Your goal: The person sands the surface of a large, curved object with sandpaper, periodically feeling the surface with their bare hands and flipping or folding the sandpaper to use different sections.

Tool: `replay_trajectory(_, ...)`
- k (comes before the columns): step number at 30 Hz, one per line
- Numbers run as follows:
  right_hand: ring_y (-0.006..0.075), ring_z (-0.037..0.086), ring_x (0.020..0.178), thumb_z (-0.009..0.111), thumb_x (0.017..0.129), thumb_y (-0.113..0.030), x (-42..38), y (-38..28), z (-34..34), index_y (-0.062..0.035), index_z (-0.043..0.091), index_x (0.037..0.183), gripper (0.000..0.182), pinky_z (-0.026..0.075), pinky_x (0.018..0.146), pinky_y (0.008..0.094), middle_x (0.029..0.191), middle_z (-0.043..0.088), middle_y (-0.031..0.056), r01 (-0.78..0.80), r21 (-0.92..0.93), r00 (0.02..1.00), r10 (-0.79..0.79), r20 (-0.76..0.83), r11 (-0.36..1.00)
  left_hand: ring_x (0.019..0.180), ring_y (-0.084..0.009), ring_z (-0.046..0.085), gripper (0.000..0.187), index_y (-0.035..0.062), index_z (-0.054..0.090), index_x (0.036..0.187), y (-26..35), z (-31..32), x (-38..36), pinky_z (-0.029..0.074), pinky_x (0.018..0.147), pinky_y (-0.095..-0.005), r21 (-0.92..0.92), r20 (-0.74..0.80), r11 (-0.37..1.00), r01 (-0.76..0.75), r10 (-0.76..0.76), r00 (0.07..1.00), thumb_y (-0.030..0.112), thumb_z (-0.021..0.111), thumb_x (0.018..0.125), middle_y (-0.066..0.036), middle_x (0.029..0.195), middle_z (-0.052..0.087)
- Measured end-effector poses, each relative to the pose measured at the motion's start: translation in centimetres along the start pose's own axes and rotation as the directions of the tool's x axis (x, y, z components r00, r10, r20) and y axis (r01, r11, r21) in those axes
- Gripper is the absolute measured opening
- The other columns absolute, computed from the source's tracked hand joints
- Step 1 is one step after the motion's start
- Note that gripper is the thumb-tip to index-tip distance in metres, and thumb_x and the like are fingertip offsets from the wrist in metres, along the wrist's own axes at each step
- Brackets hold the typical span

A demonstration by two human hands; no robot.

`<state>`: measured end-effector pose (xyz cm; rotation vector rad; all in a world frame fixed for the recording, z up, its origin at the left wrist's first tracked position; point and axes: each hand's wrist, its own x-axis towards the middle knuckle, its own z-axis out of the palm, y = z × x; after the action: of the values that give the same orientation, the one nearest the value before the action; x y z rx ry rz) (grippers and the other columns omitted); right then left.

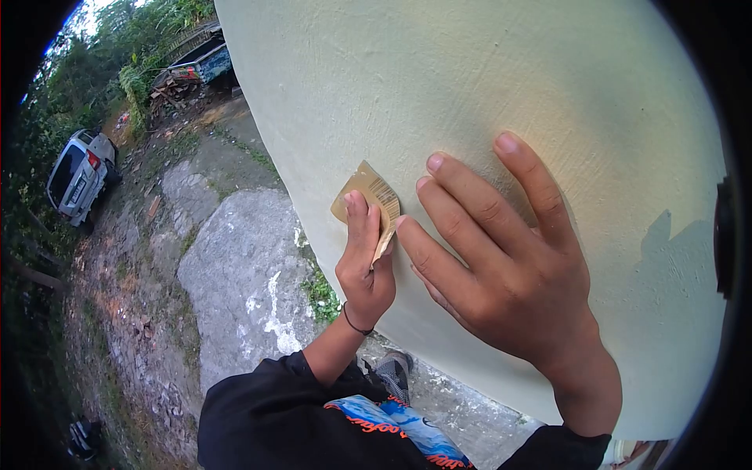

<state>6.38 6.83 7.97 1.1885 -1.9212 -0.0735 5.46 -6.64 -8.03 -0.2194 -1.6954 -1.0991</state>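
Note:
A pale painted wall (pixel 376 86) with fine brush or scrape marks fills most of the view. My left hand (pixel 366 262) presses a folded piece of tan sandpaper (pixel 366 180) against it, fingers over the sheet. Dark printed lines show on the sandpaper's back, and one edge curls up beside my thumb. To the right, my right hand (pixel 509 258) rests on or very near the wall with its fingers spread and nothing in them. Its index fingertip comes close to the sandpaper's right edge.
Below lies a rough concrete slab (pixel 243 258) with white splashes; my shoe (pixel 394 372) stands beside the wall's foot. A silver car (pixel 82 176) is parked at the far left. Near the top left, a truck bed (pixel 205 63) stands by rubble and trees.

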Motion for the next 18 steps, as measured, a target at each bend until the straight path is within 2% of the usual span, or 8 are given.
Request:
replay_trajectory(2,0.0133,0.059,0.107,0.070,0.073,-0.019,0.0,0.0,-0.2,-0.0200,0.070,0.082,0.009,0.033,0.110,0.0454,0.094,0.066,-0.0017,0.010,-0.011,1.000,-0.009,0.023,1.000,0.135,-0.0387,0.030,0.037,-0.0078,0.048,0.129,-0.5,-0.6,0.8,0.030,0.108,-0.0414,0.016,0.022,1.000,-0.019,0.019,1.000,0.001,0.046,0.093,-0.028,0.141,0.036)
replay_trajectory(5,0.0136,0.059,0.107,0.069,0.072,-0.019,0.1,0.2,-0.3,-0.0196,0.070,0.082,0.010,0.033,0.110,0.0454,0.095,0.066,-0.0015,0.029,-0.020,0.999,-0.029,0.039,0.999,0.135,-0.0385,0.030,0.039,-0.0076,0.047,0.130,-0.3,-0.6,5.7,0.027,0.109,-0.0421,0.019,-0.087,0.999,0.026,-0.024,0.996,-0.003,0.047,0.091,-0.028,0.141,0.036)
replay_trajectory(7,0.0138,0.059,0.107,0.070,0.072,-0.019,0.1,0.3,-0.3,-0.0195,0.070,0.082,0.010,0.033,0.110,0.0455,0.095,0.066,-0.0014,0.034,-0.025,0.999,-0.033,0.035,0.999,0.135,-0.0385,0.029,0.044,-0.0074,0.046,0.131,0.4,0.0,7.0,0.024,0.111,-0.0427,-0.288,-0.195,0.915,0.283,-0.346,0.918,-0.008,0.048,0.087,-0.028,0.142,0.035)
replay_trajectory(8,0.0138,0.059,0.107,0.070,0.072,-0.019,0.1,0.4,-0.3,-0.0195,0.070,0.082,0.010,0.033,0.110,0.0455,0.095,0.066,-0.0015,0.039,-0.037,0.999,-0.038,0.033,0.999,0.135,-0.0385,0.029,0.044,-0.0074,0.046,0.131,0.6,0.2,6.4,0.024,0.111,-0.0427,-0.290,-0.192,0.915,0.279,-0.342,0.920,-0.008,0.048,0.087,-0.028,0.142,0.035)
replay_trajectory(10,0.0138,0.058,0.107,0.070,0.072,-0.019,0.0,0.2,-0.1,-0.0195,0.070,0.083,0.010,0.033,0.110,0.0455,0.095,0.066,-0.0015,0.040,-0.041,0.999,-0.038,0.038,0.998,0.136,-0.0385,0.028,0.045,-0.0076,0.046,0.131,1.3,-0.1,2.8,0.024,0.111,-0.0434,-0.067,-0.032,0.995,0.077,-0.079,0.996,-0.010,0.048,0.086,-0.030,0.142,0.033)
replay_trajectory(12,0.0136,0.058,0.107,0.070,0.072,-0.020,0.0,0.2,-0.1,-0.0196,0.070,0.083,0.011,0.033,0.110,0.0455,0.095,0.066,-0.0018,0.020,-0.026,0.999,-0.020,0.028,0.999,0.136,-0.0391,0.027,0.046,-0.0070,0.047,0.130,1.4,-0.2,-0.1,0.023,0.111,-0.0451,-0.032,0.082,0.999,0.022,-0.019,0.996,-0.011,0.048,0.084,-0.032,0.141,0.033)
replay_trajectory(15,0.0133,0.058,0.107,0.069,0.073,-0.020,0.0,0.2,-0.3,-0.0198,0.070,0.083,0.010,0.033,0.110,0.0455,0.095,0.066,-0.0018,0.030,-0.038,0.999,-0.029,0.045,0.999,0.135,-0.0387,0.029,0.041,-0.0082,0.048,0.129,0.2,-0.8,0.2,0.026,0.110,-0.0428,0.039,0.113,0.999,0.012,-0.016,0.993,-0.006,0.047,0.089,-0.031,0.141,0.033)
replay_trajectory(18,0.0133,0.059,0.107,0.069,0.073,-0.020,0.1,0.3,-0.5,-0.0197,0.070,0.083,0.010,0.033,0.110,0.0454,0.095,0.066,-0.0019,0.041,-0.035,0.998,-0.039,0.049,0.999,0.135,-0.0374,0.031,0.037,-0.0093,0.046,0.130,-0.5,-0.8,5.0,0.031,0.107,-0.0378,-0.079,-0.108,0.957,0.280,-0.287,0.952,0.008,0.043,0.097,-0.028,0.143,0.034)
